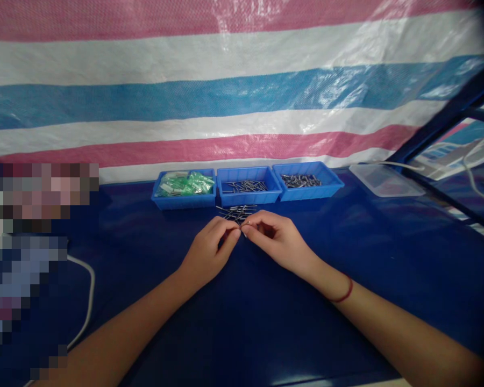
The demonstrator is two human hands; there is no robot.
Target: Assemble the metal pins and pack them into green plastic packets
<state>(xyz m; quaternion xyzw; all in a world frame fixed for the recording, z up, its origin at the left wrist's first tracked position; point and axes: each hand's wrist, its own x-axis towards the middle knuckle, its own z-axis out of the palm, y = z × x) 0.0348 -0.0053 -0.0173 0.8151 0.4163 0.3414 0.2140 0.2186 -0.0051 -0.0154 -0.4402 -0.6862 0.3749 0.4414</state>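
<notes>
Over the dark blue table, my left hand (210,248) and my right hand (277,236) meet fingertip to fingertip. Thumb and forefinger of each are pinched together; whatever small piece sits between them is too small to make out. Just beyond the fingertips lies a loose pile of thin metal pins (236,211), partly hidden by my hands. Behind it stand three blue bins in a row. The left bin (185,202) holds green and clear plastic packets (187,183). Similar long metal pins lie in the middle bin (250,199), and small dark metal pieces fill part of the right bin (312,193).
A clear plastic lid (385,180) lies at the back right, near a dark metal frame (447,129) and a white cable. Striped plastic sheeting (210,97) hangs behind the table (242,322). Another white cable (92,285) curves at left, beside a pixelated area.
</notes>
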